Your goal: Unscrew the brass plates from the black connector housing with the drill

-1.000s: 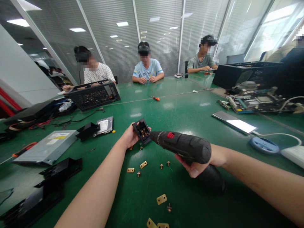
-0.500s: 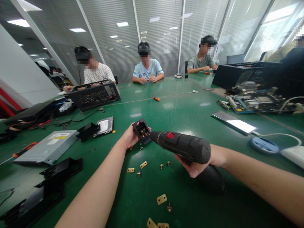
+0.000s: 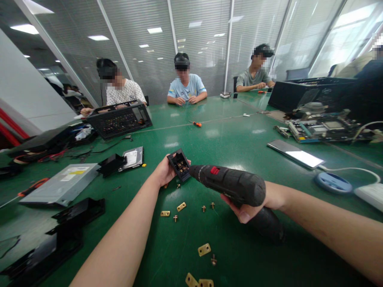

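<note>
My left hand [image 3: 166, 172] is closed around a small black open-topped housing [image 3: 179, 165] with brass-coloured parts inside, held tilted above the green table. A black cordless drill [image 3: 230, 181] with a red switch is gripped in my right hand [image 3: 243, 211]. Its nose points left and meets the right side of the housing; whether the bit touches a screw is hidden. Below the hands lie several loose screws [image 3: 204, 208] and brass plates with two holes, one such brass plate [image 3: 204, 250] near the front.
To the left lie a silver optical drive [image 3: 64, 183], a hard drive [image 3: 132, 158] and black brackets [image 3: 79, 215]. A screwdriver [image 3: 196, 124] lies mid-table. A phone [image 3: 295, 153] and circuit boards [image 3: 320, 123] are on the right. Several people sit across the table, one behind a black computer case [image 3: 121, 119].
Both hands, the housing and the drill hold nearly the same position. The view has shifted very slightly.
</note>
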Demonstrator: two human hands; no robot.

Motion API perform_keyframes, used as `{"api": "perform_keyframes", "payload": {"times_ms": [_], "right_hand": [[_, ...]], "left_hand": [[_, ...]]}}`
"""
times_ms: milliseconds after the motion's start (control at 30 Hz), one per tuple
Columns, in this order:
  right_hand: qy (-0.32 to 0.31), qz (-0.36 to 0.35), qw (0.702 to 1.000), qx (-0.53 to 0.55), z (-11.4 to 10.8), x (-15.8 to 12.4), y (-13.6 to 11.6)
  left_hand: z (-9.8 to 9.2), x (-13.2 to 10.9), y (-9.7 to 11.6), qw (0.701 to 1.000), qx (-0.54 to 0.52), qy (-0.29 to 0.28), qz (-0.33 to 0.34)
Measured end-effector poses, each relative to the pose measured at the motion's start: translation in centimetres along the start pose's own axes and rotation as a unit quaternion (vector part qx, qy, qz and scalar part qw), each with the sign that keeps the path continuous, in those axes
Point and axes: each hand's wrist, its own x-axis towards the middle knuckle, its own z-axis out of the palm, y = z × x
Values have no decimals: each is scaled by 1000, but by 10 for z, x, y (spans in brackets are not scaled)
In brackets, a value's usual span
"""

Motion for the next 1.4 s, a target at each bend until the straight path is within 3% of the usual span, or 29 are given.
{"api": "perform_keyframes", "payload": {"times_ms": [567,1400], "right_hand": [[16,14,998,60,0,-1,-2],[15,19,999,42,0,-1,-4]], "left_hand": [[1,0,1,1000,-1,-5,2],[3,0,1,1000,5,6,1]]}}
